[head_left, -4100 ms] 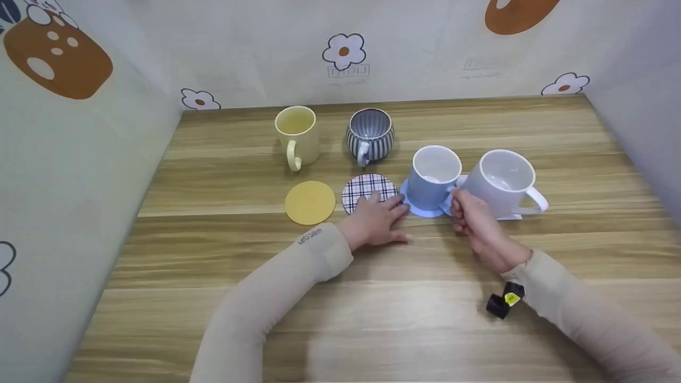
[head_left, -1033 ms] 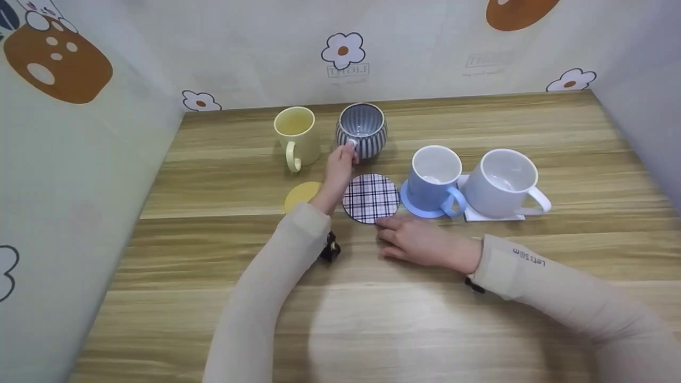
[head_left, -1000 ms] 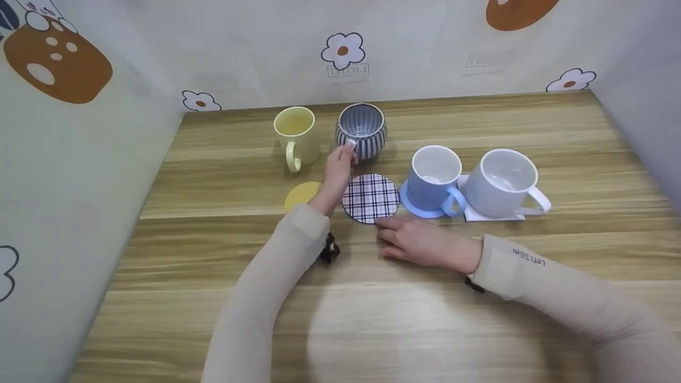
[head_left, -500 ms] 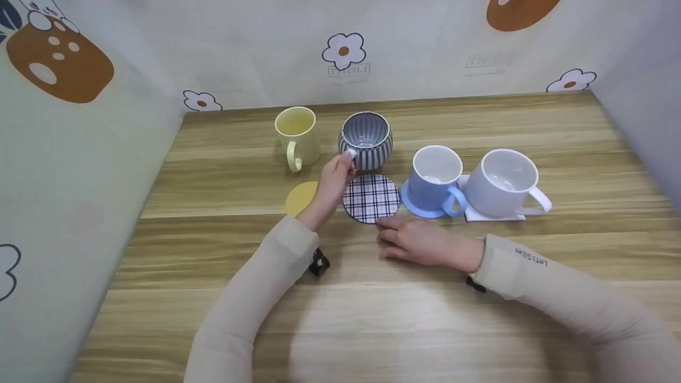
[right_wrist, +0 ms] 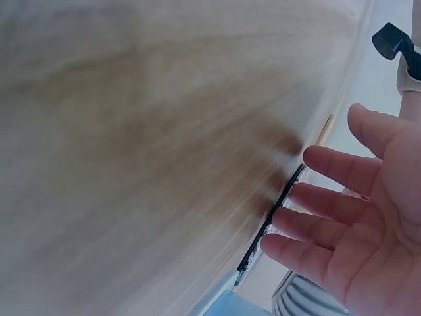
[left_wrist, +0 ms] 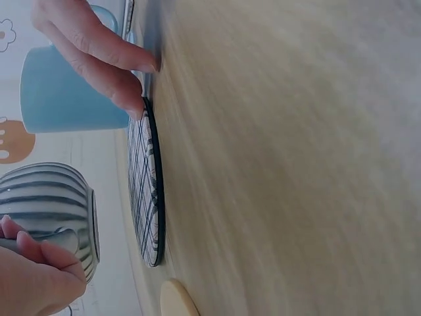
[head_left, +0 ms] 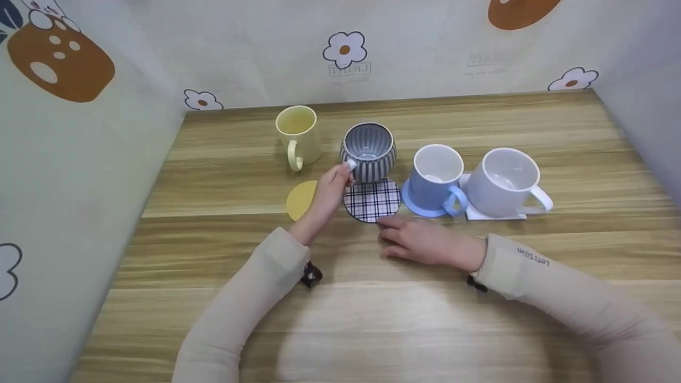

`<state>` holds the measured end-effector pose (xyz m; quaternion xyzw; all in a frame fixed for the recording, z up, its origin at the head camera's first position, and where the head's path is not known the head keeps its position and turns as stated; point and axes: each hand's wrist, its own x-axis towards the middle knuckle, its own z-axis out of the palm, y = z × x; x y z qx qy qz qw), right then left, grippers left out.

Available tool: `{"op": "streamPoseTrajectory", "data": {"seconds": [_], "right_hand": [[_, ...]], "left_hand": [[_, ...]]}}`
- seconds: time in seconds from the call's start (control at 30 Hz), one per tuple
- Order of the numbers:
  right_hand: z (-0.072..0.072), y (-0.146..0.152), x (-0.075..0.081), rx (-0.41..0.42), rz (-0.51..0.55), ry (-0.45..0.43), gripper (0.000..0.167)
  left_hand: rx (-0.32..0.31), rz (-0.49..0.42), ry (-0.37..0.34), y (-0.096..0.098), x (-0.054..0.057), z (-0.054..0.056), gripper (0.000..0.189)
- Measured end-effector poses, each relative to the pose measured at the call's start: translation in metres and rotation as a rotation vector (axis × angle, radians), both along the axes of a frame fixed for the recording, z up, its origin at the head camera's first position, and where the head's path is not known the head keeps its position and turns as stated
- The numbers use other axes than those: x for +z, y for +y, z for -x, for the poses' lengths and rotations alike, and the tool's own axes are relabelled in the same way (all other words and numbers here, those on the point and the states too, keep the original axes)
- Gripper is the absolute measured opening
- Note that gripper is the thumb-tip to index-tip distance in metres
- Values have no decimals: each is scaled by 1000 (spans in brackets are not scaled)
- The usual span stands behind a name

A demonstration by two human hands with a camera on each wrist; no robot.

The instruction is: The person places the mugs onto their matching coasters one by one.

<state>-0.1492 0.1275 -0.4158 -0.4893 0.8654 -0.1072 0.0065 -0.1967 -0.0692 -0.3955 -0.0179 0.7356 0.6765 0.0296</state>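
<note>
My left hand [head_left: 328,197] grips the handle of a grey-and-white striped mug [head_left: 369,154]. In the left wrist view the striped mug [left_wrist: 49,197] hangs upright a little above a round plaid coaster [left_wrist: 143,191]. From the head view its base overlaps the back edge of that coaster [head_left: 372,202]. My right hand [head_left: 425,239] lies at the coaster's near edge, its index fingertip on the rim. The right wrist view shows the fingers [right_wrist: 309,227] spread and nearly straight, holding nothing.
A yellow mug [head_left: 300,141] stands at the back left, behind a yellow round coaster [head_left: 300,199] partly covered by my left arm. To the right, a blue mug [head_left: 433,183] sits on a blue coaster [head_left: 414,205], beside a white mug [head_left: 497,191] on a white coaster [head_left: 492,217].
My left hand took hold of the striped mug and has carried it forward, from the back toward the plaid coaster. My right hand left the blue mug's handle for that coaster's edge and stays there.
</note>
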Motion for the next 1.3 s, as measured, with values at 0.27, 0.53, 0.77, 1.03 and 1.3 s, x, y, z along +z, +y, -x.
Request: {"op": "streamPoseTrajectory", "data": {"seconds": [0.27,0.53,0.77,1.03,1.3], "right_hand": [[-1,1,2,-1,-15,-25,37],[-3,1,2,9,-8,-72,42],[-4,2,1,15,31,-86,41],[-6,2,4,20,1,-98,44],[-6,2,4,20,-3,-100,44]], "left_hand": [[-23,37,17,-4,-2,-8,31],[-47,47,6,-8,-5,-15,31],[-57,6,-29,-9,-8,-21,32],[-83,45,-39,-11,-16,-26,32],[-99,-2,-77,-11,-19,-29,31]]}}
